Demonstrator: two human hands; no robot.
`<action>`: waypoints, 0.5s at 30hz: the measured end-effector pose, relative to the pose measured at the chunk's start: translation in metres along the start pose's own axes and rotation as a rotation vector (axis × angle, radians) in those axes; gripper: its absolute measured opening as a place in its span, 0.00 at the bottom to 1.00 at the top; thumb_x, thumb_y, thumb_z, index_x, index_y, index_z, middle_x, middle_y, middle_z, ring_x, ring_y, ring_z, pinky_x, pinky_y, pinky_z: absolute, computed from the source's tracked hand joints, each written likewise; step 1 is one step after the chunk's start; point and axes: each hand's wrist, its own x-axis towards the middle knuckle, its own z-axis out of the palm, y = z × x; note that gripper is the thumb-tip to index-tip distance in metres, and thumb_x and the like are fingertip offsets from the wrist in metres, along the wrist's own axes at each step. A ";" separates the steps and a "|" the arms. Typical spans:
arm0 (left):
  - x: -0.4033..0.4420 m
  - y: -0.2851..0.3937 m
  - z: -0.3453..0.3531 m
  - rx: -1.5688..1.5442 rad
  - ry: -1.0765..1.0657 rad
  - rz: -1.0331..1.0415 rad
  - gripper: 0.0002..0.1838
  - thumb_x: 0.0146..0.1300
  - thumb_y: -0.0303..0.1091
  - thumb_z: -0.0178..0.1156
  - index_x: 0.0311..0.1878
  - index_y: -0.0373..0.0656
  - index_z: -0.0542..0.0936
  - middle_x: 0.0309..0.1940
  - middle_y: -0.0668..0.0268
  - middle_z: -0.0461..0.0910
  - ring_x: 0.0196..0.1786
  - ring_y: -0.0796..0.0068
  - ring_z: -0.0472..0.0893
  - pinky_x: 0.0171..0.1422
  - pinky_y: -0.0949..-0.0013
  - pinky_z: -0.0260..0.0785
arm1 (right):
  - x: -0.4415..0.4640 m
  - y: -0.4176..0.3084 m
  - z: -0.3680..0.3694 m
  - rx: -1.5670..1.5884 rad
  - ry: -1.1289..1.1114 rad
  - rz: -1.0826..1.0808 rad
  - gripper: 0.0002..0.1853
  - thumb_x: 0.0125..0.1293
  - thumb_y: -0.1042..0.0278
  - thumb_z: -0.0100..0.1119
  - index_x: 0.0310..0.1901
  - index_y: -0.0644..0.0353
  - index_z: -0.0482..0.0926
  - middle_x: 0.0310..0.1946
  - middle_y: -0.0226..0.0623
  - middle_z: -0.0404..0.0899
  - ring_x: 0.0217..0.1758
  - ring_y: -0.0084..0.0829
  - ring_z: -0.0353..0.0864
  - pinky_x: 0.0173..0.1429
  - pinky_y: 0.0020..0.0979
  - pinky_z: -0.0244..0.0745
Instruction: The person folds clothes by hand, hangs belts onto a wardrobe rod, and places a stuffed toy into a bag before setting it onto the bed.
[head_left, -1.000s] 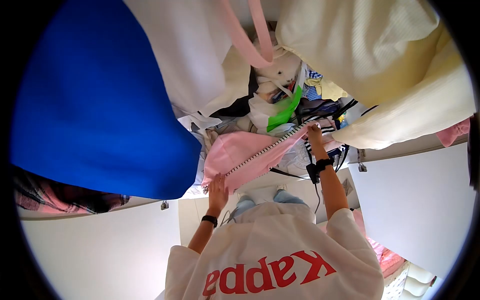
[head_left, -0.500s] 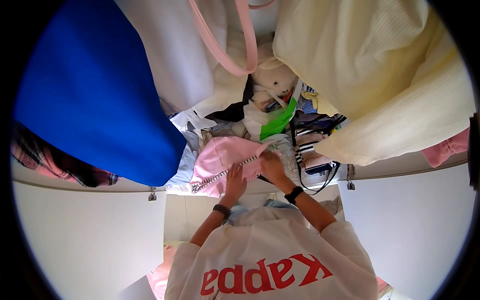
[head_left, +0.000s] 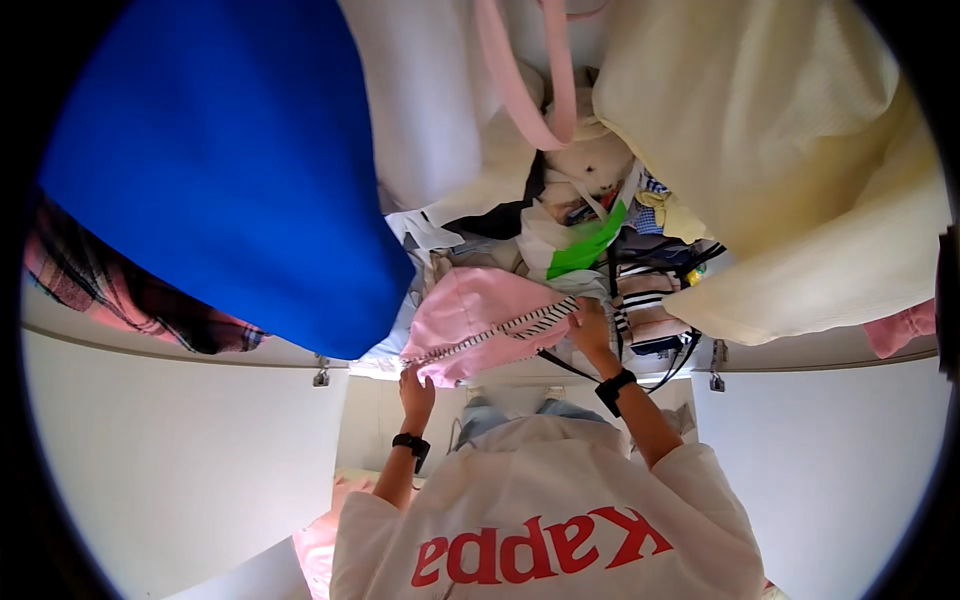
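Mid-frame, the pink cloth (head_left: 465,305) looks light, soft, best held where left hand (head_left: 416,395) and right hand (head_left: 592,330) pinch its ends.

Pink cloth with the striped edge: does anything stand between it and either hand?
Nothing visible does. On the pink cloth, the left hand touches the near left corner, the right hand the striped right end.

Single head-worn view, facing forward and down at hands (head_left: 592,332).
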 end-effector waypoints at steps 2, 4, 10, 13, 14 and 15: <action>0.003 -0.014 -0.008 0.008 0.064 -0.105 0.22 0.49 0.30 0.58 0.49 0.39 0.67 0.44 0.51 0.70 0.49 0.51 0.68 0.54 0.57 0.61 | 0.002 0.007 0.012 -0.012 -0.023 0.032 0.20 0.47 0.66 0.58 0.44 0.62 0.69 0.42 0.49 0.71 0.45 0.49 0.70 0.47 0.40 0.67; 0.007 -0.024 -0.004 -0.027 0.139 -0.219 0.24 0.49 0.31 0.59 0.50 0.38 0.65 0.44 0.49 0.69 0.48 0.50 0.68 0.54 0.57 0.61 | 0.007 0.018 0.026 -0.003 -0.106 0.104 0.28 0.45 0.65 0.60 0.50 0.65 0.66 0.44 0.52 0.70 0.46 0.50 0.69 0.51 0.39 0.66; 0.018 -0.062 0.007 -0.304 -0.145 -0.287 0.27 0.49 0.35 0.63 0.49 0.33 0.64 0.41 0.50 0.71 0.45 0.55 0.72 0.47 0.62 0.64 | 0.022 0.034 0.036 0.178 -0.204 0.276 0.31 0.43 0.67 0.63 0.50 0.68 0.65 0.47 0.51 0.71 0.48 0.40 0.72 0.51 0.32 0.67; 0.024 -0.071 0.008 -0.384 -0.270 -0.391 0.20 0.50 0.36 0.63 0.42 0.34 0.70 0.32 0.61 0.75 0.36 0.70 0.74 0.41 0.71 0.65 | 0.027 0.036 0.026 0.326 -0.330 0.322 0.29 0.42 0.67 0.63 0.48 0.68 0.67 0.40 0.46 0.75 0.42 0.37 0.75 0.46 0.30 0.69; 0.025 -0.070 0.004 -0.411 -0.338 -0.435 0.18 0.51 0.36 0.62 0.41 0.35 0.72 0.32 0.64 0.76 0.36 0.75 0.74 0.40 0.74 0.65 | 0.026 0.037 0.026 0.349 -0.329 0.323 0.28 0.42 0.67 0.63 0.47 0.68 0.68 0.38 0.45 0.75 0.40 0.37 0.75 0.45 0.29 0.69; 0.027 -0.068 0.001 -0.438 -0.407 -0.478 0.15 0.51 0.35 0.61 0.39 0.35 0.73 0.31 0.66 0.76 0.35 0.79 0.74 0.38 0.76 0.65 | 0.027 0.037 0.027 0.373 -0.327 0.323 0.27 0.42 0.67 0.63 0.46 0.68 0.68 0.36 0.44 0.76 0.38 0.36 0.76 0.43 0.29 0.70</action>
